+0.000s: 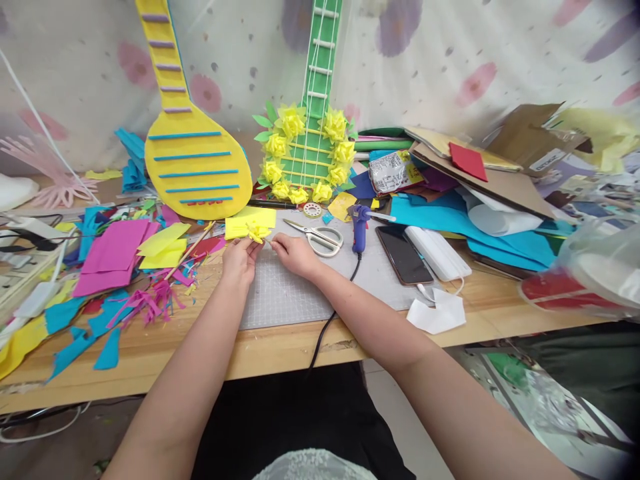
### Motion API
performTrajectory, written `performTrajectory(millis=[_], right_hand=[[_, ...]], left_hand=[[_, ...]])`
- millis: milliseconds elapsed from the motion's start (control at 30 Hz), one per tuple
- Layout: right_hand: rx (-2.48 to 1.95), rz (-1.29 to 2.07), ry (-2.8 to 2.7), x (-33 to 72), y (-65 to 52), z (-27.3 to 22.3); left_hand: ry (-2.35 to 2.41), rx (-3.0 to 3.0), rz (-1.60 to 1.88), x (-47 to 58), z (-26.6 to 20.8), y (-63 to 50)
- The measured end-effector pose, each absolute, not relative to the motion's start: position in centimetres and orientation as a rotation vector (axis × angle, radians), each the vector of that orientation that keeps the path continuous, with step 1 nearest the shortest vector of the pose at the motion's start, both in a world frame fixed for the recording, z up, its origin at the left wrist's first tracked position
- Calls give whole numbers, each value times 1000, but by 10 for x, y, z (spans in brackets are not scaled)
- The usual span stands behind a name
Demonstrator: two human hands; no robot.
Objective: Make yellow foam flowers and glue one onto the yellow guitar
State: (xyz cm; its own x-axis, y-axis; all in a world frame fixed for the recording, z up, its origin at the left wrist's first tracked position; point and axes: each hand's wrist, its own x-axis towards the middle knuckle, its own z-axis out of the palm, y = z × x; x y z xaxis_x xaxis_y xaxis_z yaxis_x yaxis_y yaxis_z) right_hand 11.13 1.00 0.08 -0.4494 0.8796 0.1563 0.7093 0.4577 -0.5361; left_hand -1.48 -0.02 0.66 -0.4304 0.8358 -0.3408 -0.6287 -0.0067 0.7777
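Note:
My left hand (241, 260) pinches a small yellow paper flower (258, 232) over the grey cutting mat (280, 300). Close on its right, my right hand (296, 255) is closed, thumb against fingers. Something thin and dark shows at its fingertips, reaching toward the flower; its kind is too small to tell. Behind the flower lie yellow paper sheets (250, 219). White-handled scissors (325, 241) rest on the mat just beyond my right hand. A purple glue gun (359, 230) stands farther right, its black cord running over the table's front edge.
A yellow paper instrument (197, 170) and a green one (311, 143) ringed with yellow flowers lean at the back. Paper scraps (155, 300) and magenta sheets (113, 257) cover the left. At right are a phone (404, 255), a white power bank (437, 253), blue sheets (450, 217) and a bagged cup (575, 280).

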Motion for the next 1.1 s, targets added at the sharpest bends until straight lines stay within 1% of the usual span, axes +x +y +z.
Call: performTrajectory(millis=[267,567,700,967,1100], right_hand=[[-1335,574,-2266,107,8,0],[-1311,732,-2131,107,8,-1],[-1286,740,-2117,109,10,-4],[-1304,726,-2136,107,10,-2],[-1295,786,-2130,103,8,-2]], left_hand=[[1138,232,1667,-14,7,1],[1098,260,1637,-16,5,1],[1061,299,1604,-17,7,0],[1078,259,1737,-9,5,0],[1080,249,1722,-10,6,0]])
